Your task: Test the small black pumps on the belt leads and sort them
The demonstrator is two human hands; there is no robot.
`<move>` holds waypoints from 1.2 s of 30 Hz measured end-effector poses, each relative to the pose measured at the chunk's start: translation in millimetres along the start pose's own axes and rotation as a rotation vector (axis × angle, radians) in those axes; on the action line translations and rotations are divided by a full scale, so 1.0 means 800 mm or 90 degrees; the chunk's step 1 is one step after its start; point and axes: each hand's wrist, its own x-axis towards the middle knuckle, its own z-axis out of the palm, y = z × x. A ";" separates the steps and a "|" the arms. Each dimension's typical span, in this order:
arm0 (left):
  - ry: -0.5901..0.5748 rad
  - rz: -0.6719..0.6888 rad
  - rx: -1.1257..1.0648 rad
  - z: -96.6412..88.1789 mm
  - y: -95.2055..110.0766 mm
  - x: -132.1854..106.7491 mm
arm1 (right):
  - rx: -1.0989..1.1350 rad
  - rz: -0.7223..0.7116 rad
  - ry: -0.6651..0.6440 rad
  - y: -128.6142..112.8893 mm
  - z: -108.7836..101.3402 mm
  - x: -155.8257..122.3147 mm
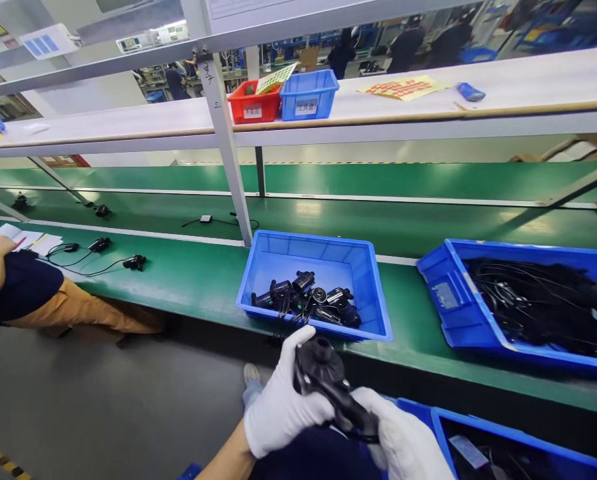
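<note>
Green bench [193, 280]: blue bin [313, 239], second blue bin [436, 277], corded black parts [134, 262], papers [26, 239].

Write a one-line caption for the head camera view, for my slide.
Gloved left hand and right hand hold a black part before a blue bin of similar parts on a green bench.

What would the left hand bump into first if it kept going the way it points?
The left hand would likely hit the blue bin, just past the black part it holds; depth is unclear.

black pump [328, 383] | white gloves [278, 407] | blue bin [368, 280] | green belt [188, 277] | red bin [253, 107]
</note>
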 end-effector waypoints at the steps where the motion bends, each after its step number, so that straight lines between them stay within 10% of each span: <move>1: 0.031 0.026 0.063 0.003 0.002 -0.003 | 0.002 -0.005 0.001 0.002 0.000 0.002; 7: 0.150 0.101 0.247 0.000 -0.009 -0.006 | 0.084 -0.071 0.005 -0.016 -0.003 0.020; 29: 0.150 0.093 0.244 -0.014 -0.014 -0.003 | 0.065 -0.070 0.014 -0.010 0.009 0.029; 36: 0.126 -0.053 -0.162 -0.010 -0.010 0.013 | 0.285 0.100 0.008 0.000 0.001 0.014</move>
